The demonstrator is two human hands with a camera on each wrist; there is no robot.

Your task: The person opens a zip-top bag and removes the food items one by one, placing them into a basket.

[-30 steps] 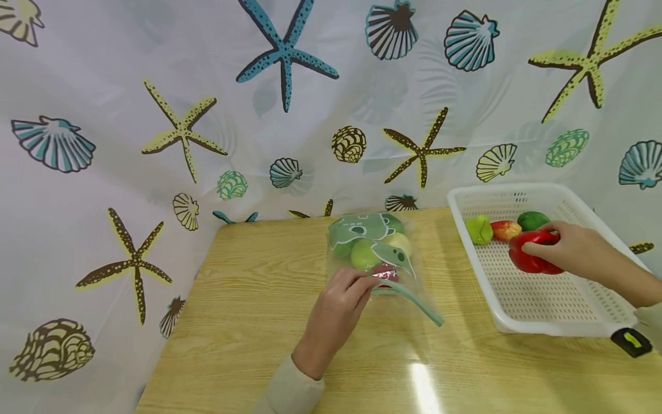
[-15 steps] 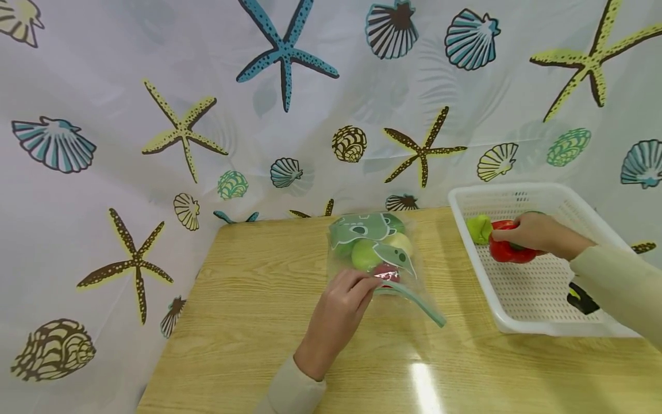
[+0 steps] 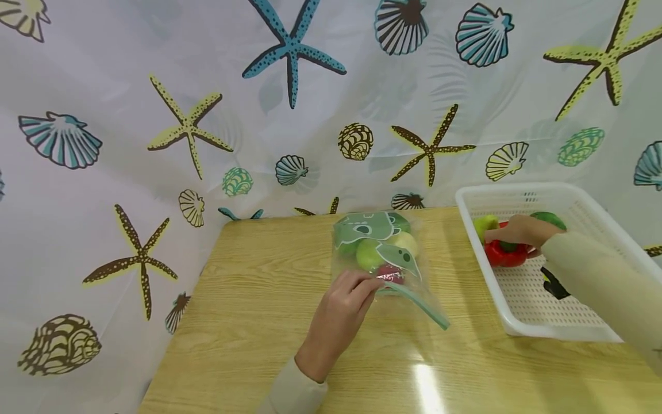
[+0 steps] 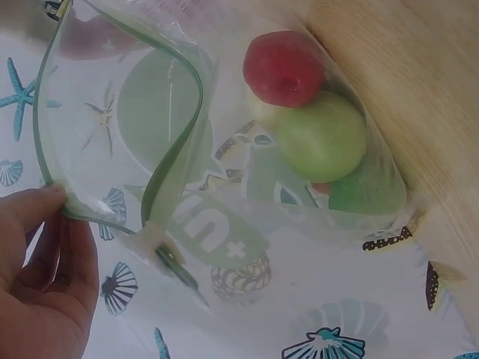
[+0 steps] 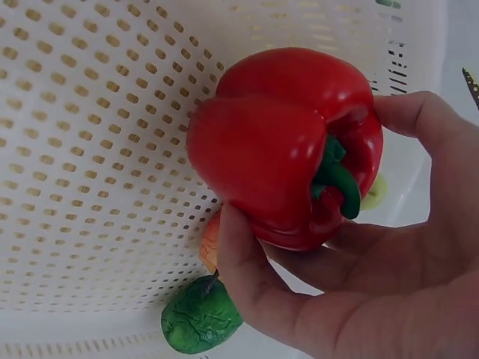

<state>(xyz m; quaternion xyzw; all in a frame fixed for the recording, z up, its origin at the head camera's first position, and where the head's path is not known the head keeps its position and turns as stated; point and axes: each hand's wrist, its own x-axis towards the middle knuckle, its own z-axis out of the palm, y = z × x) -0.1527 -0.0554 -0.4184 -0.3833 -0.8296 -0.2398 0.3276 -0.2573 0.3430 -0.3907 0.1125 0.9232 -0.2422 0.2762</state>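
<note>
My left hand (image 3: 341,307) pinches the green zip edge of a clear zip bag (image 3: 369,227) lying on the table. The left wrist view shows the bag's mouth gaping beside the thumb, with a red round fruit (image 4: 283,69) and a light green round fruit (image 4: 322,138) inside. My right hand (image 3: 522,230) grips a red bell pepper (image 5: 277,142) at the left side of a white basket (image 3: 561,332). The pepper's green stem (image 5: 340,179) faces the palm, and thumb and fingers lie around its sides.
Within the basket, close to the bell pepper, are a yellow-green item (image 3: 484,224), a dark green wrinkled vegetable (image 5: 196,318) and a partly hidden orange-red item (image 5: 209,241). A curtain (image 3: 310,132) printed with shells and starfish hangs behind the wooden table (image 3: 248,299).
My right hand has carried the red bell pepper leftward within the basket, up to the yellow-green item. The left hand keeps its pinch on the bag edge. The head view has shifted slightly.
</note>
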